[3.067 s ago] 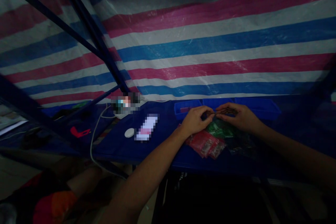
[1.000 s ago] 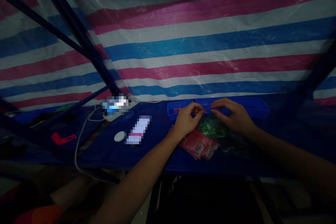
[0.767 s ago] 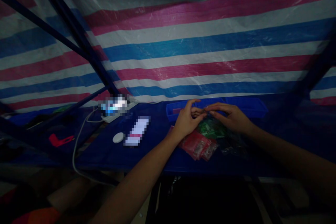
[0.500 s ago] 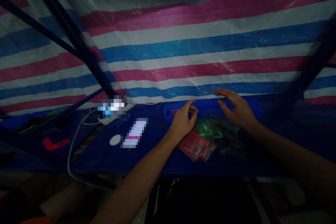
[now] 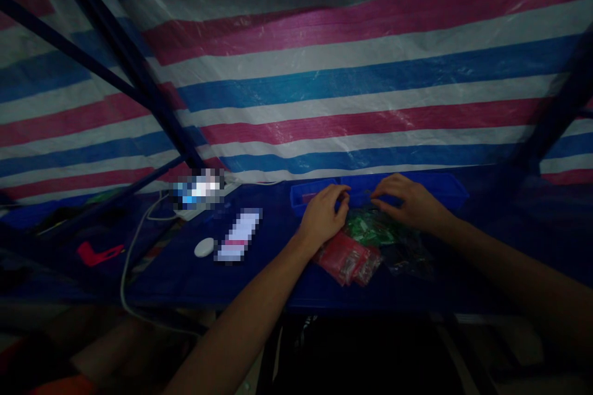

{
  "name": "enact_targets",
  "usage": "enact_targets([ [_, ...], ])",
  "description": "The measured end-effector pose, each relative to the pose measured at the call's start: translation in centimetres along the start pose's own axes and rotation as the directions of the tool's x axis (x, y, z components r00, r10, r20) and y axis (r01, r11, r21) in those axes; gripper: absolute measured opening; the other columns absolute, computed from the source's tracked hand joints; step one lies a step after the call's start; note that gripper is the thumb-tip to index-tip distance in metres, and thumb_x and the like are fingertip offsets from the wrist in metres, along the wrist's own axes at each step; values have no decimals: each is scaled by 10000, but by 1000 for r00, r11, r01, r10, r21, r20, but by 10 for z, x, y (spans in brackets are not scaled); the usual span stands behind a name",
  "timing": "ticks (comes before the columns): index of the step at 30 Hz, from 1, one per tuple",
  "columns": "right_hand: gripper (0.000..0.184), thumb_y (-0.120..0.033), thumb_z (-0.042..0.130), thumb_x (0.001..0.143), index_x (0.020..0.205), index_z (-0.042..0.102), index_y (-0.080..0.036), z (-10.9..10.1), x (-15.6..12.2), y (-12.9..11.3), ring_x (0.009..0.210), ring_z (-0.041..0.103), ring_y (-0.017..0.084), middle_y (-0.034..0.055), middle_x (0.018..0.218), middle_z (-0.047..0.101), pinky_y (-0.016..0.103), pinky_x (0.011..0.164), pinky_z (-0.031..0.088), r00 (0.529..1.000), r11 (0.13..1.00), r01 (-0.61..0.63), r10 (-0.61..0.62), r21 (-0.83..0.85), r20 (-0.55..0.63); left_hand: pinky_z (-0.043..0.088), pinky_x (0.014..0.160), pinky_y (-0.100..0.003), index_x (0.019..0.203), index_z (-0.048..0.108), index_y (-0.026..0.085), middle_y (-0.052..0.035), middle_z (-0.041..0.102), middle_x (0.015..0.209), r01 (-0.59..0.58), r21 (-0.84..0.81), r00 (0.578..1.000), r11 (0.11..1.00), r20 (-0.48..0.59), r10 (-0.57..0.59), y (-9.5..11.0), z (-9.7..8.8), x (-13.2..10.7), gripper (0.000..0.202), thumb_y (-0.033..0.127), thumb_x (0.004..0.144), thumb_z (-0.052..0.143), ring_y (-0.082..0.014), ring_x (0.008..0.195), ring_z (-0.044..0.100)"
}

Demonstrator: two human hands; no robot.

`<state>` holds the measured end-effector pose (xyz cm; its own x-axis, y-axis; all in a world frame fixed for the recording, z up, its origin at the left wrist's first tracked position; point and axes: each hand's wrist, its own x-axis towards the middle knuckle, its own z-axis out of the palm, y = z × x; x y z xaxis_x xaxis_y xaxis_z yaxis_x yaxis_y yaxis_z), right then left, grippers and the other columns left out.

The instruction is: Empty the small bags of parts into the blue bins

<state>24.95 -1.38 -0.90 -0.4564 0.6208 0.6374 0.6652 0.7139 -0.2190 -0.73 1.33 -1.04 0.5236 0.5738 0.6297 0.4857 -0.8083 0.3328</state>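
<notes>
My left hand (image 5: 323, 213) is curled at the front of a blue plastic tray (image 5: 456, 191), its thumb and fingertips drawn together. Whatever may be between them is too dark to make out. Facing it, my right hand (image 5: 407, 200) pinches a small see-through piece, like a bit of clear plastic, which shows only faintly. Below the hands lie red packets (image 5: 345, 259) in clear bags. Green packets (image 5: 370, 228) lie just behind these, and dark clear bags (image 5: 410, 256) are under my right wrist.
On the blue table (image 5: 180, 274) to the left are a phone (image 5: 239, 234), a round white object (image 5: 204, 247) and a white power strip (image 5: 189, 211) with a cable. A blue metal frame (image 5: 134, 77) stands before a striped plastic sheet (image 5: 361, 74). Another person's limb (image 5: 109, 345) shows at lower left.
My right hand has come down and slightly left with the see-through piece, closer to my left hand. The left hand has shifted slightly.
</notes>
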Motion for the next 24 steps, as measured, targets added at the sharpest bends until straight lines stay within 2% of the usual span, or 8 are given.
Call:
enact_targets([
  [5,172,-327,662,952,1048,793,-270,4,-2,-6,1130,631,309,48,1073,795,506,954,563,985,996,67,-74,53,154,557,996,-397,1244,627,174,-89,700,1127,-5,-9,1000,1000,7,5,1,1,-1,291,135,968,545,-214,1058,676],
  [9,180,-298,648,957,1045,800,-260,7,-4,-4,1145,617,321,49,1040,802,518,955,557,982,997,66,-70,24,175,560,984,-396,1245,633,175,-90,703,1117,3,-10,1000,1000,9,-3,1,1,-1,285,152,973,550,-220,1049,678],
  [13,194,-276,630,965,1065,795,-263,6,-3,-7,1100,649,306,49,1057,796,514,960,558,991,998,39,-45,44,124,561,981,-403,1247,637,176,-94,708,1119,10,-10,1000,1000,15,-9,1,1,-1,279,178,981,552,-226,1048,683],
  [18,203,-318,644,968,1115,782,-302,2,-1,-13,1079,712,281,31,1118,792,499,1011,551,996,988,-62,70,144,-50,569,989,-431,1249,637,176,-100,724,1135,3,-61,1000,998,20,-2,3,1,0,267,255,1009,553,-227,1051,699],
  [21,199,-342,673,951,1116,780,-314,-1,-1,-15,1061,733,272,31,1138,785,480,1003,567,980,960,-130,163,247,-118,569,1008,-443,1318,600,190,-107,722,1215,-12,-154,999,988,42,19,5,4,-1,354,337,996,610,-231,1098,704],
  [24,183,-388,719,917,1066,787,-305,2,-1,-17,1042,737,279,43,1110,784,480,979,586,962,913,-195,249,358,-111,574,1002,-434,1385,557,204,-113,702,1292,-8,-216,998,976,53,20,7,7,-2,474,370,959,678,-235,1135,702],
])
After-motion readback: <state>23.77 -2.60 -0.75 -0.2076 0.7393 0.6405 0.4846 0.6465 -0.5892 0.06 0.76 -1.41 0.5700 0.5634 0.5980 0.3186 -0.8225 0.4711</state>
